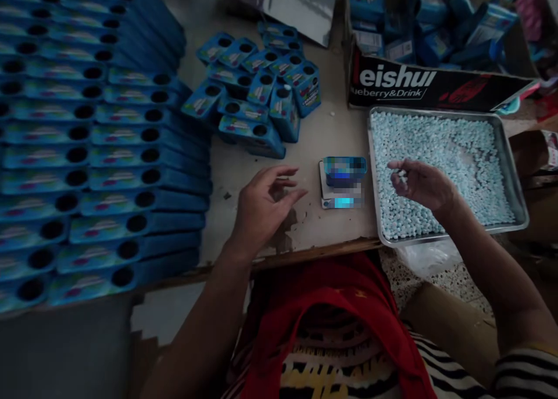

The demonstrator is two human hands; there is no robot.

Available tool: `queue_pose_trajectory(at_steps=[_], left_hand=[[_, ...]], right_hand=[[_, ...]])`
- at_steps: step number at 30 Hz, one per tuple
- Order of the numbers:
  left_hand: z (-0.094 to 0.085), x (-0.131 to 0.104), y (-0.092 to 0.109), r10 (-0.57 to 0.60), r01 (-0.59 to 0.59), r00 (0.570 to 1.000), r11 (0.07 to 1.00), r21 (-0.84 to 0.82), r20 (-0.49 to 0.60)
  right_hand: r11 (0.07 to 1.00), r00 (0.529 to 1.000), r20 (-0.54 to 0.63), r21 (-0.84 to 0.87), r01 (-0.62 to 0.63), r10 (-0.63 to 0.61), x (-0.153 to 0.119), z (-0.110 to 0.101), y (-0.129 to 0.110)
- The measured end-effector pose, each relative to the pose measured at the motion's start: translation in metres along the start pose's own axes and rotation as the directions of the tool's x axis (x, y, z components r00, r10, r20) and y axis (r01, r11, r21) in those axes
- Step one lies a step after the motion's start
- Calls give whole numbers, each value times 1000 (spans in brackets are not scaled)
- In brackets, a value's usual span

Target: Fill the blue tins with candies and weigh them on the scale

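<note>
My left hand [265, 204] is over the table, thumb and fingers apart, holding nothing. Just right of it a small digital scale [323, 185] with a lit display carries one blue box [345, 168], partly blurred out. On the far side of the scale, my right hand [421, 183] hovers above a metal tray [375, 172] filled with small pale blue and white tablets [429, 135]. Its fingers are curled around a few of those tablets, some showing at the fingertips.
Rows of blue boxes [122, 135] with dark round openings are stacked along the left. Several similar boxes [261, 88] stand loosely grouped at the back middle. A black printed carton [436, 85] full of blue boxes sits behind the tray. The table edge [314, 254] runs before me.
</note>
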State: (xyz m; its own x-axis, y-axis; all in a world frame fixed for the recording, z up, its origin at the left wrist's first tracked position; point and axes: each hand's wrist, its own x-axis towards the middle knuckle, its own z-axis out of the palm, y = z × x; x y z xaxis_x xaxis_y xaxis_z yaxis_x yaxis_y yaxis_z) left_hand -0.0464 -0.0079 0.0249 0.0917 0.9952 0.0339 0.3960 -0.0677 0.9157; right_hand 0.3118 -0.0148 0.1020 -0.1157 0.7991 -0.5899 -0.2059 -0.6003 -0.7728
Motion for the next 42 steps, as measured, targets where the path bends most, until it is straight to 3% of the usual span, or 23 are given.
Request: queue_pose_trajectory(at_steps=[8, 13, 19, 25, 27, 29, 31, 33, 35, 38, 42], left_hand=[[-21, 6, -15, -40, 40, 999, 999, 4, -15], [-29, 7, -21, -46, 46, 998, 999, -4, -37], [-33, 3, -29, -80, 79, 996, 996, -39, -35], [-35, 1, -38, -65, 63, 997, 997, -50, -37], [-36, 0, -39, -58, 57, 998, 997, -47, -33], [-36, -1, -38, -55, 54, 998, 997, -52, -30], [-37, -1, -35, -53, 51, 998, 997, -60, -37], [-37, -2, -31, -61, 58, 997, 996, -70, -45], [-36, -2, -29, -76, 73, 997, 994, -86, -35], [-29, -1, -27, -92, 90, 996, 990, -112, -14], [-17, 3, -19, -66, 64, 998, 989, -135, -6]], right_hand=[[996, 992, 110, -54, 72, -66, 4, 47, -44], [957, 988, 140, -271, 103, -67, 7, 68, -52], [770, 952, 237, -564, 298, -195, 11, 79, -44], [579, 940, 212, -745, 332, -267, 14, 84, -39], [625, 943, 189, -711, 323, -273, 13, 82, -39], [776, 960, 105, -569, 271, -259, 12, 76, -39], [927, 977, -38, -326, 186, -210, 12, 64, -39], [988, 976, -178, -109, 106, -125, 12, 48, -38], [999, 965, -258, -6, 40, -40, 10, 34, -35], [1000, 968, -249, -18, 9, -14, 5, 27, -32], [963, 984, -66, -229, 144, -163, -1, 47, -36]])
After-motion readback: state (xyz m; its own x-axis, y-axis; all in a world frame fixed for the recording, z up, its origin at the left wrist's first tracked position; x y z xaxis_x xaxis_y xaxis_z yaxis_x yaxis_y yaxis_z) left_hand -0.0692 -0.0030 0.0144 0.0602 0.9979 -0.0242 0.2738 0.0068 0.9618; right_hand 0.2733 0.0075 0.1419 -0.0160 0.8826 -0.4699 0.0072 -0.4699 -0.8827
